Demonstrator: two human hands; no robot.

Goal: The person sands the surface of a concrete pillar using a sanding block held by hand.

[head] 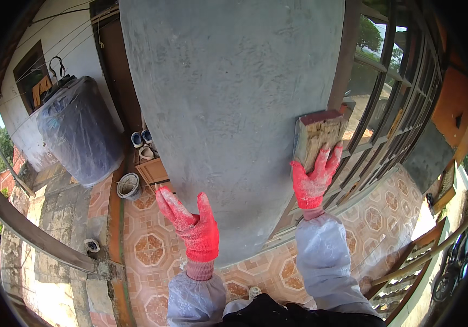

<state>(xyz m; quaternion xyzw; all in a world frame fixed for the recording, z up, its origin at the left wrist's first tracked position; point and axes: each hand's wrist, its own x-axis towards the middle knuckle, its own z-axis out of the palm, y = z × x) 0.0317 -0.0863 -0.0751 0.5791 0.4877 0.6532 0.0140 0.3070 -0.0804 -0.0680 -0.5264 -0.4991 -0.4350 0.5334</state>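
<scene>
My right hand (315, 180), in a dusty red knit glove, grips a wooden sanding block (319, 137) with a dark red sheet along its top end. The block lies against the right side of a grey plastered wall (234, 106), close to the window frame. Lower and to the left, my left hand (191, 225) wears a matching glove, its fingers spread and nothing in it. It is near the wall's left edge; whether it touches the wall I cannot tell. Pale streaks and rough patches mark the grey surface.
Glass windows with dark frames (374, 94) adjoin the wall on the right. A bucket (129, 186) stands on the patterned tile floor (149, 249) at left, beside a small wooden cabinet (152, 168) with shoes on top. Behind it is a large plastic-wrapped object (80, 131). A wooden pole (426, 249) slants at lower right.
</scene>
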